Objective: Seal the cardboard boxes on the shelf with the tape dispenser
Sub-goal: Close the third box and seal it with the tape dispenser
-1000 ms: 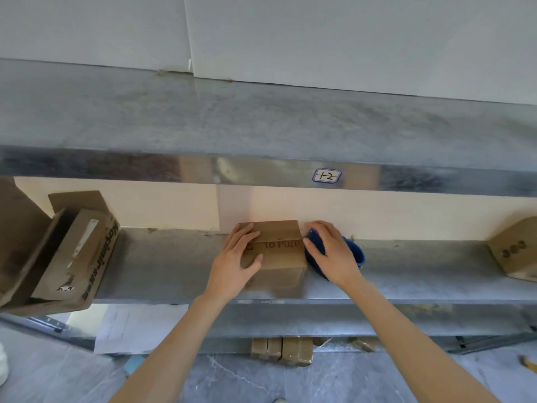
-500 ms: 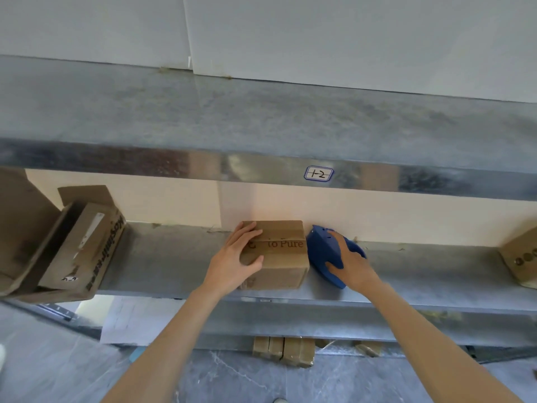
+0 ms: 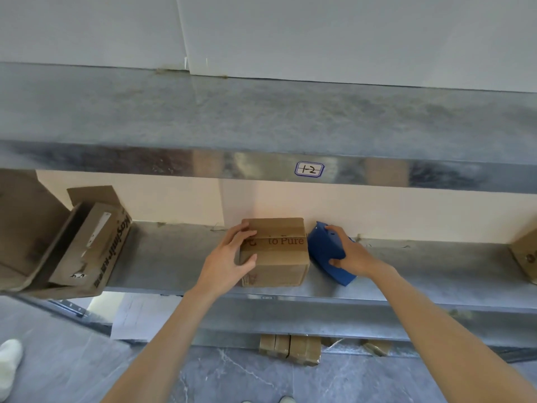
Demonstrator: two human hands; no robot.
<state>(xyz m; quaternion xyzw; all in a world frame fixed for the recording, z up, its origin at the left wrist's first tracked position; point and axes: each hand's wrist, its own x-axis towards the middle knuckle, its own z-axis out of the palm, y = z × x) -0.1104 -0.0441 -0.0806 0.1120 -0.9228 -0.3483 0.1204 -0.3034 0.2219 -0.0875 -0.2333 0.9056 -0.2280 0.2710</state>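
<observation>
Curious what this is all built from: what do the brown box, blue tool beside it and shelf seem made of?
The small brown box looks like matte cardboard: creased flaps, printed lettering. The blue tape dispenser seems moulded plastic: smooth, uniform colour. The grey shelf looks like sheet metal, perhaps galvanised: mottled, shiny front edge.

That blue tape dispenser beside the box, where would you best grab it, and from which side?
Probably by its rounded body, from the right. The tape dispenser stands close beside the cardboard box on its left, so only the right side is free. The right hand grips it there, fingers over the far end, thumb nearer.
</observation>
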